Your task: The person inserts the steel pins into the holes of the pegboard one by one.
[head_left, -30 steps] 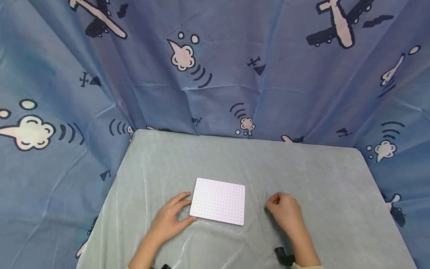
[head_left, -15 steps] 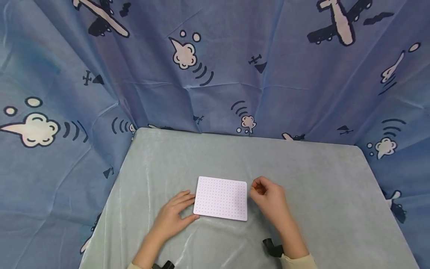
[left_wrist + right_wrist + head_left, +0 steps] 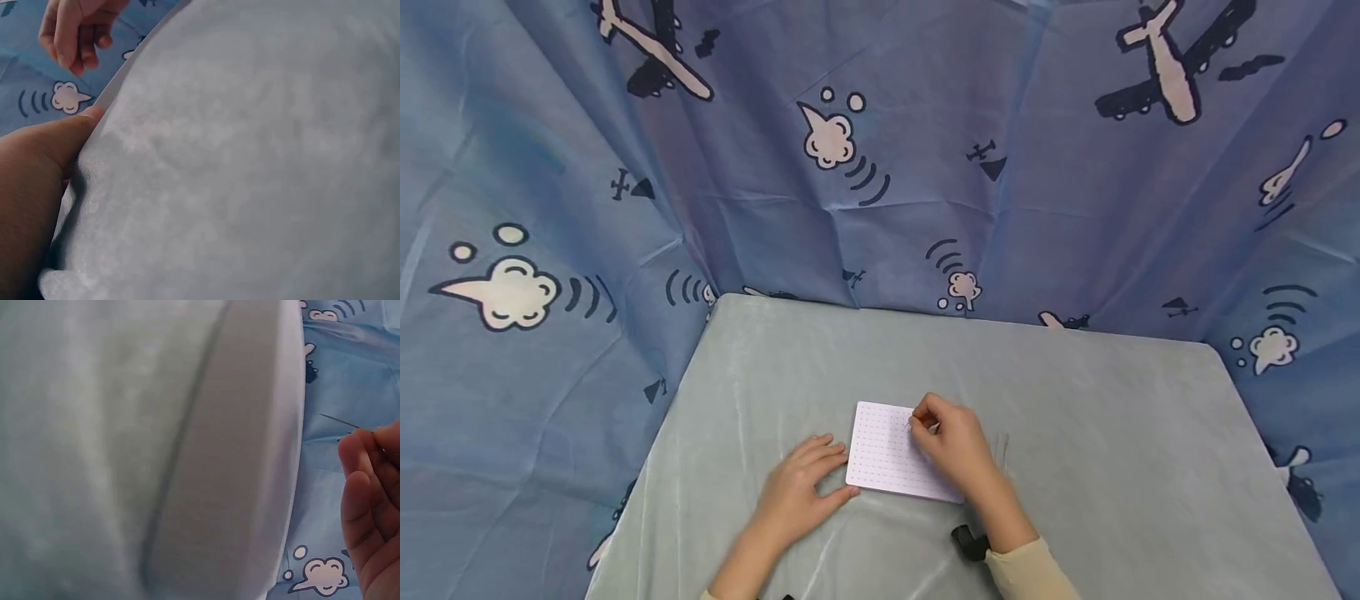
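Observation:
A white board with a grid of small dots or holes lies flat on the pale cloth. At its left edge rests my left hand, fingers loosely extended and thumb at the near corner. The left wrist view shows this thumb against the board's side. Over the board's right part, my right hand pinches a thin metal needle between thumb and fingertips. Its free end points out toward the board. Part of the board's right side is hidden under that hand.
A few more thin needles lie on the cloth right of the board. The pale cloth covers the table. Blue curtains printed with planes and clouds stand behind and at both sides.
My right hand has moved left from beside the needles to over the board, carrying one needle. My left hand stays at the board's left edge.

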A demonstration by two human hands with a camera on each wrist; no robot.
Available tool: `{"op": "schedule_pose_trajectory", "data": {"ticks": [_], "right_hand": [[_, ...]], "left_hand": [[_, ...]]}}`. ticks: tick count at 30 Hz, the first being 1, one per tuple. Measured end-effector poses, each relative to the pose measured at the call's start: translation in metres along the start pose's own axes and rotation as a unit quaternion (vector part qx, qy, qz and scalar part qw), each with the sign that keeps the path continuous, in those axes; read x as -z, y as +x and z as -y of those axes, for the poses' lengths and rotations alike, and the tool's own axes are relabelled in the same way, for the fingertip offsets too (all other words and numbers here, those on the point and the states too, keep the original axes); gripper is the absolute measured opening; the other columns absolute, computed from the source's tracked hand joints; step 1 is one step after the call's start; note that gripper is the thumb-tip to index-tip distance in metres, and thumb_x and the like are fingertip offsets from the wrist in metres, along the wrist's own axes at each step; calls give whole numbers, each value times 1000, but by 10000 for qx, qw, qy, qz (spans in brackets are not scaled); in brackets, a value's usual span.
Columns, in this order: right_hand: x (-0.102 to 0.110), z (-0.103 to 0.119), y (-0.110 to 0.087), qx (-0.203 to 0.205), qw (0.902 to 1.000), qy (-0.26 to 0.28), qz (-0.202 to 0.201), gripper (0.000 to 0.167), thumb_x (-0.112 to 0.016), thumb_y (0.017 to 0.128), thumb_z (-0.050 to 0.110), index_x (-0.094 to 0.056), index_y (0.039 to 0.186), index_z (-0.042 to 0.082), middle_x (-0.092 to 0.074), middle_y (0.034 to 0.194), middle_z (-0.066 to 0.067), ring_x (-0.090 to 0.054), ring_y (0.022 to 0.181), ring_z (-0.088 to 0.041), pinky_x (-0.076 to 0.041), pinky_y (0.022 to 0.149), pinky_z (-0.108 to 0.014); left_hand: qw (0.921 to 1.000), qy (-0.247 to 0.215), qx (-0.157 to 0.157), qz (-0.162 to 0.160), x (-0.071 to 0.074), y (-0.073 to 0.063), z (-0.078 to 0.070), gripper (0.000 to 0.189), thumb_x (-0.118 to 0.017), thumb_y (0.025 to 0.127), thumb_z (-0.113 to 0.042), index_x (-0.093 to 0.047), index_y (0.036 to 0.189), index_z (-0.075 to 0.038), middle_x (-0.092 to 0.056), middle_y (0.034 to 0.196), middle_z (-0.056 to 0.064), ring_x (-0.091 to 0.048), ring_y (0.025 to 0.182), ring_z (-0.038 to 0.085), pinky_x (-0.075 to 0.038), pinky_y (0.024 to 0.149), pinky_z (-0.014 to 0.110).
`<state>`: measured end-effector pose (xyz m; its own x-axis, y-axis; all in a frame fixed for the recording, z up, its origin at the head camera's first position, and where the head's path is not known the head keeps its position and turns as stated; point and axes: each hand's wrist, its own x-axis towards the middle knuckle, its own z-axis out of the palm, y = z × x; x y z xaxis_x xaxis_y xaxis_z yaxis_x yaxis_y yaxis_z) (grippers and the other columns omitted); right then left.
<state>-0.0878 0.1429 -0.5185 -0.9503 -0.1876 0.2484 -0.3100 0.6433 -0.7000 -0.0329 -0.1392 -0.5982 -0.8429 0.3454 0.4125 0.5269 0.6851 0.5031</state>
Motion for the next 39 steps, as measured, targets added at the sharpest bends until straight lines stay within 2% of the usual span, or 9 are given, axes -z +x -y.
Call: {"op": "schedule_pose_trajectory", "data": {"ticks": [3,8,19,25,34,39], "right_hand": [[-2,-3,-4,-10,9997,-248,2,22,-81,90,0,-69,87,19,-73,80,10,-68,73,-7,-61,65,-28],[-2,-6,-7,-82,9994,-343,24,21,-82,91,3,-70,88,21,-73,80,10,-67,72,-7,-61,65,-29],[-8,-9,-13,406,9955,-849,-74,24,-83,87,4,-68,85,22,-72,76,10,-62,66,-3,-57,58,-25],[-10,-7,-17,185,9968,-760,-150,23,-82,88,5,-69,86,22,-71,77,12,-60,66,-3,-56,59,-25],[-12,-2,-13,1,9981,-618,6,15,-83,93,8,-73,90,19,-69,78,12,-59,68,-4,-57,62,-26],[-6,-1,-10,-176,9972,-696,191,9,-83,94,11,-79,102,13,-71,85,9,-63,74,-5,-59,67,-28]], "left_hand": [[9999,27,-88,-98,-4,2,-3,53,-99,79,-43,-84,119,-12,-79,129,2,-68,134,29,-51,121,44],[9998,-10,-140,-134,-4,4,-5,52,-100,78,-42,-84,117,-12,-79,128,3,-68,133,29,-50,122,44],[9995,13,-310,-94,-7,3,-5,55,-99,79,-44,-83,120,-12,-79,129,3,-68,133,30,-50,122,45],[9996,45,-254,-78,-6,2,-6,54,-98,78,-45,-83,119,-13,-78,130,2,-67,134,29,-50,122,46],[9998,31,-151,-162,-4,-1,-4,52,-99,77,-44,-84,117,-15,-79,129,-1,-68,133,28,-50,121,43],[9996,2,-103,-254,-6,-2,-5,51,-100,77,-43,-84,116,-15,-79,128,0,-68,132,28,-52,119,44]]}}
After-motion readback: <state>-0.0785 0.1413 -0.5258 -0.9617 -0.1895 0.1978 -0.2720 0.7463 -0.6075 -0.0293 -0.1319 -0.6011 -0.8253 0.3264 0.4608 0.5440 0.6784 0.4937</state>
